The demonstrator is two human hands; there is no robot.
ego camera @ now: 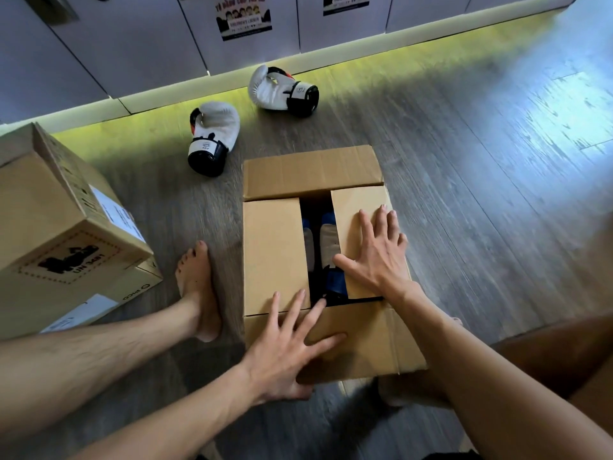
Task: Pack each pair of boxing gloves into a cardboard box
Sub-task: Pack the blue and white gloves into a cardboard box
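A brown cardboard box (275, 247) stands on the floor in front of me, its flaps partly folded in. Through the gap between the side flaps I see a blue and grey pair of boxing gloves (326, 247) inside. My right hand (374, 257) lies flat, fingers spread, on the right flap. My left hand (292, 346) rests flat with spread fingers on the near flap. Two white boxing gloves with black cuffs lie on the floor beyond the box: one (214, 136) to the left, the other (282, 91) further back.
Two stacked closed cardboard boxes (59, 227) sit at the left. My bare left foot (199, 287) is planted between them and the open box. White cabinets (139, 44) with a lit base run along the back. Wood floor extends to the right.
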